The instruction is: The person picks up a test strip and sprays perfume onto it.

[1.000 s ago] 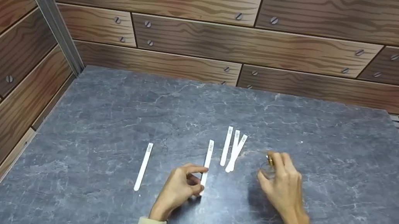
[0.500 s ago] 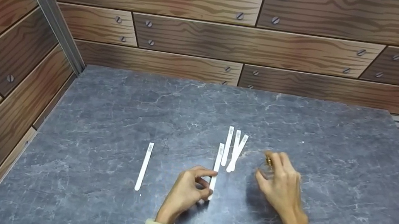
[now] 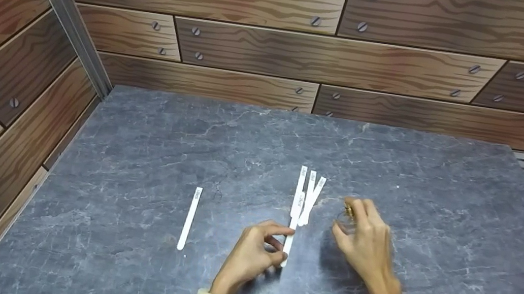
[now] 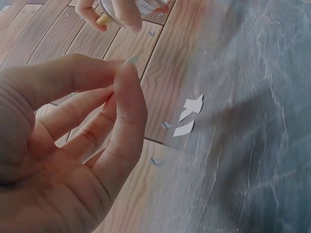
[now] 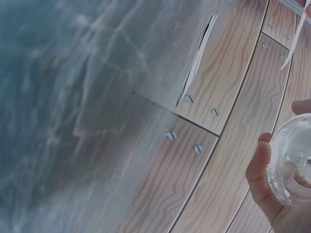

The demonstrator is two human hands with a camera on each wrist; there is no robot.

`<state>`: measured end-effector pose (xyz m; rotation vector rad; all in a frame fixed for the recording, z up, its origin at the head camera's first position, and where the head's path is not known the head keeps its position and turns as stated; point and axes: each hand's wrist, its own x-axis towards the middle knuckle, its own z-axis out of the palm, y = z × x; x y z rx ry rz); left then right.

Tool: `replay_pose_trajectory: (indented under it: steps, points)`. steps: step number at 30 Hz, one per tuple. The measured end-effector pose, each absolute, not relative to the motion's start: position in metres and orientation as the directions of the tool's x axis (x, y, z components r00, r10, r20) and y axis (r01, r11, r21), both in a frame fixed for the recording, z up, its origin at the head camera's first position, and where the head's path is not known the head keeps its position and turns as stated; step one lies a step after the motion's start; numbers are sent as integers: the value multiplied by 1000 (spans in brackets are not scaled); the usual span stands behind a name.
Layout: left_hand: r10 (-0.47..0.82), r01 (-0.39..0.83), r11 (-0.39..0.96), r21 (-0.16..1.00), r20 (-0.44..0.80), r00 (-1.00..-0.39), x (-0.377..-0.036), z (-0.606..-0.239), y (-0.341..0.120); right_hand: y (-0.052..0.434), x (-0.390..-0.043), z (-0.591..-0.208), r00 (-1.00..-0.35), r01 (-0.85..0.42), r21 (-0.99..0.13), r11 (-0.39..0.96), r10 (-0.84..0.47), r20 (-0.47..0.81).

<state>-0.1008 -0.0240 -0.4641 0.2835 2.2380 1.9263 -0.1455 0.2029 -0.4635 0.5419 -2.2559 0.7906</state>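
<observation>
My left hand (image 3: 253,248) pinches a white paper test strip (image 3: 287,247) near its lower end, above the table. In the left wrist view, the strip's tip (image 4: 132,59) pokes out between thumb and forefinger. My right hand (image 3: 366,241) holds a small clear perfume bottle with a gold top (image 3: 349,211); its round ribbed glass (image 5: 279,155) shows in the right wrist view. Three white strips lie just beyond the left hand: one upright strip (image 3: 301,178) partly behind the held one, and two (image 3: 312,178) that cross at their lower ends.
Another white strip (image 3: 189,219) lies apart at the left on the grey marbled table (image 3: 138,150). Wood-print panels (image 3: 255,48) wall the back and sides, with metal posts at the corners.
My left hand has moved right with its strip, which now overlaps the leftmost of the three strips in the head view. The right hand with the bottle has shifted slightly left.
</observation>
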Motion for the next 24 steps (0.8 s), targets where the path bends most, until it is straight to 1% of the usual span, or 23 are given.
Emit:
replay_pose_trajectory:
  steps: [11, 14, 24]
  points:
    - [295, 69, 159, 985, 19, -955, -100, -463, -19, 198, -145, -467, -675, -579, -396, 713, -146, 723]
    - [300, 62, 158, 985, 12, -954, -99, -462, -17, 196, -145, -467, -675, -584, -399, 707, -151, 722]
    - [306, 94, 144, 985, 46, -951, -96, -458, -11, 190, -144, -467, -715, -567, -410, 714, -180, 675]
